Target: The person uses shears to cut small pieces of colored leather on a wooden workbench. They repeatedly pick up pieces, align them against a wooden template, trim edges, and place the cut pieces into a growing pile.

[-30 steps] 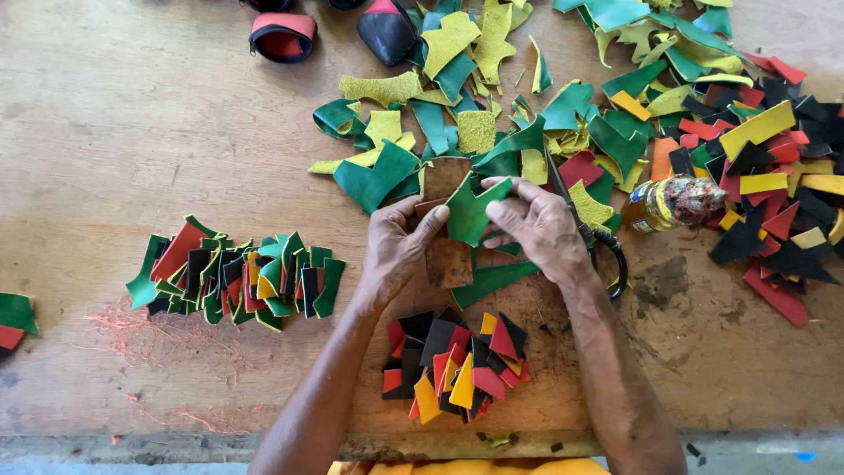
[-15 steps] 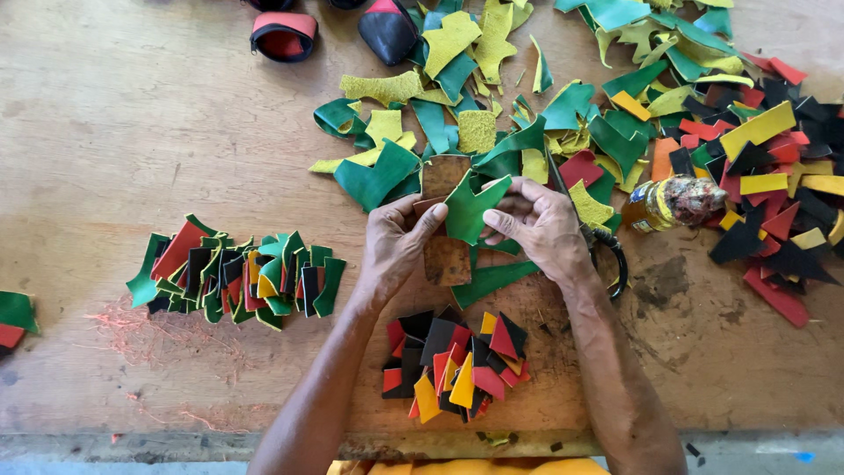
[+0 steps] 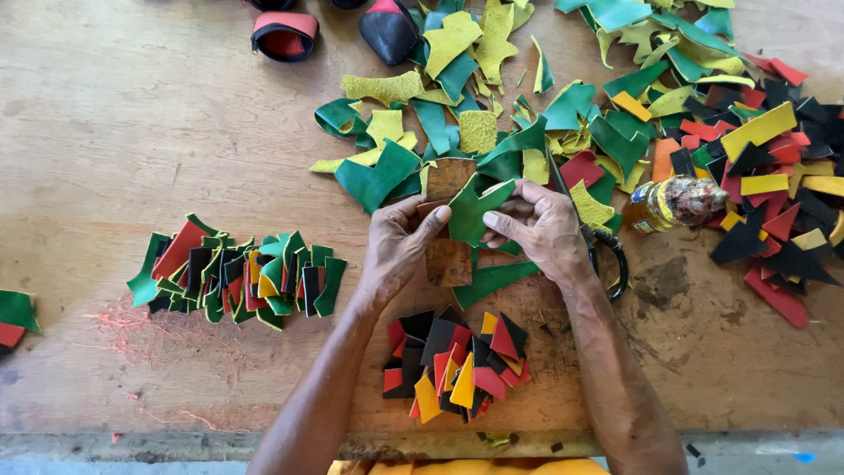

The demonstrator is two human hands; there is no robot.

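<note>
Both of my hands hold one green leather scrap [image 3: 472,211] above the wooden table [image 3: 132,132]. My left hand [image 3: 397,249] pinches its left edge with thumb and fingers. My right hand [image 3: 541,229] grips its right side. A brown piece [image 3: 449,261] lies on the table under the scrap, with a second brown piece [image 3: 448,176] just beyond it. A green strip [image 3: 492,280] lies under my right wrist. Close to me sits a small heap of red, black and yellow cut pieces [image 3: 457,365].
A row of stacked green, red and black pieces [image 3: 237,273] lies at the left. A wide pile of green, yellow, red and black scraps [image 3: 686,97] covers the far right. Black-handled scissors [image 3: 607,255] and a smeared glue jar [image 3: 673,202] lie by my right hand. Shoe parts [image 3: 283,33] rest at the far edge.
My hands have shifted only slightly on the green scrap. Everything else stays where it was.
</note>
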